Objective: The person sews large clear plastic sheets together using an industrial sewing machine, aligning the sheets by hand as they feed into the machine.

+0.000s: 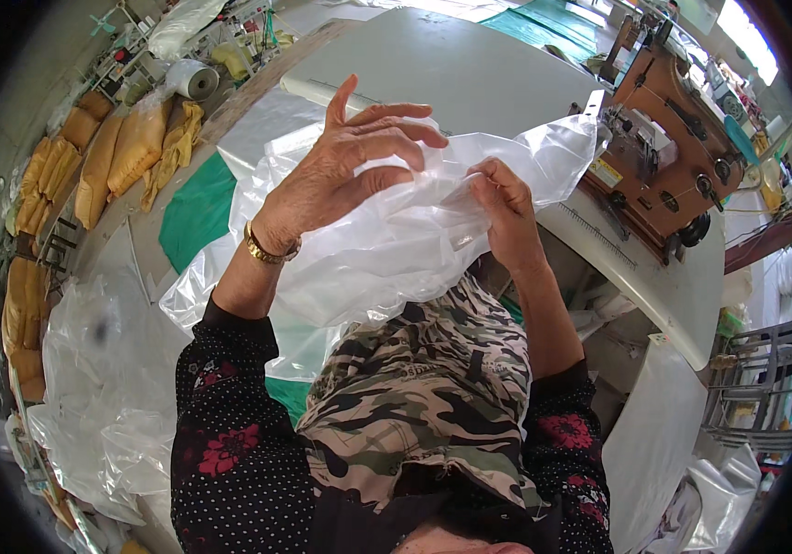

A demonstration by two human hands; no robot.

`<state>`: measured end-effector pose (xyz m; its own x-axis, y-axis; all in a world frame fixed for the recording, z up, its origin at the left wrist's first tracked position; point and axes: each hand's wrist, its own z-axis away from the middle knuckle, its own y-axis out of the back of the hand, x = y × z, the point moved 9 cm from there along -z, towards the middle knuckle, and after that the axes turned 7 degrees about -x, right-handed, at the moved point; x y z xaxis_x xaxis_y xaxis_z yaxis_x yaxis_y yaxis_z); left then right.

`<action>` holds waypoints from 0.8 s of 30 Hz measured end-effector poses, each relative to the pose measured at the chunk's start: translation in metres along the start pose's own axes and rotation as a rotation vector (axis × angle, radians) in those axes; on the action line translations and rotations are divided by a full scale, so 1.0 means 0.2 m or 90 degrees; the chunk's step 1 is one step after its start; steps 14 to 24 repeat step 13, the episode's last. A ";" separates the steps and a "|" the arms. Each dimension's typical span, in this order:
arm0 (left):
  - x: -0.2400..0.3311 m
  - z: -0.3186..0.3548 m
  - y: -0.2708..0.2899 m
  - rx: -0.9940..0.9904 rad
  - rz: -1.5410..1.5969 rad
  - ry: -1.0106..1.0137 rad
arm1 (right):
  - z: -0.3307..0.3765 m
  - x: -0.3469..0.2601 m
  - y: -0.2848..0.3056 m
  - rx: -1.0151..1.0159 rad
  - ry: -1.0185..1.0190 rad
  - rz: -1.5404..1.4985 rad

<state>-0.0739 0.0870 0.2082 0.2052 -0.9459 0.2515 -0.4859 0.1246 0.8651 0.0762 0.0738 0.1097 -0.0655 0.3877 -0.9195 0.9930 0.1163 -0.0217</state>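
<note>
A large sheet of clear plastic film (359,249), crumpled and shiny, spreads across my lap and over the near edge of the table. My right hand (507,208) pinches a gathered fold of it between thumb and fingers. Above the film hovers my left hand (359,157), its fingers spread apart and nothing between them. One corner of the film reaches up to the right, next to the needle area of a brown sewing machine (664,148). Whether the film lies under the machine's foot I cannot tell.
The pale table (442,65) extends ahead and to the right. Yellow sacks (128,152) and a white roll (193,80) line the left side. More clear film (109,379) is heaped at lower left, beside green cloth (197,212). A metal rack (761,383) stands at right.
</note>
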 end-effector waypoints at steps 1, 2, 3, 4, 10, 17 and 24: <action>-0.04 0.01 0.03 0.033 0.067 0.011 | 0.00 -0.01 -0.01 0.000 0.001 -0.066; -0.07 0.03 0.05 0.066 0.133 0.021 | 0.00 -0.01 -0.02 -0.002 0.001 -0.068; -0.10 0.06 0.03 0.066 0.130 0.023 | 0.00 -0.02 -0.03 0.000 0.029 -0.092; -0.15 0.09 0.02 0.102 0.171 0.038 | 0.00 -0.03 -0.03 0.003 0.056 -0.114; -0.22 0.20 0.02 0.163 0.259 0.122 | 0.01 -0.01 -0.06 -0.043 0.035 -0.012; -0.22 0.21 0.03 0.184 0.263 0.128 | 0.01 -0.02 -0.11 -0.057 0.028 -0.163; -0.22 0.21 0.03 0.184 0.263 0.128 | 0.01 -0.02 -0.11 -0.057 0.028 -0.163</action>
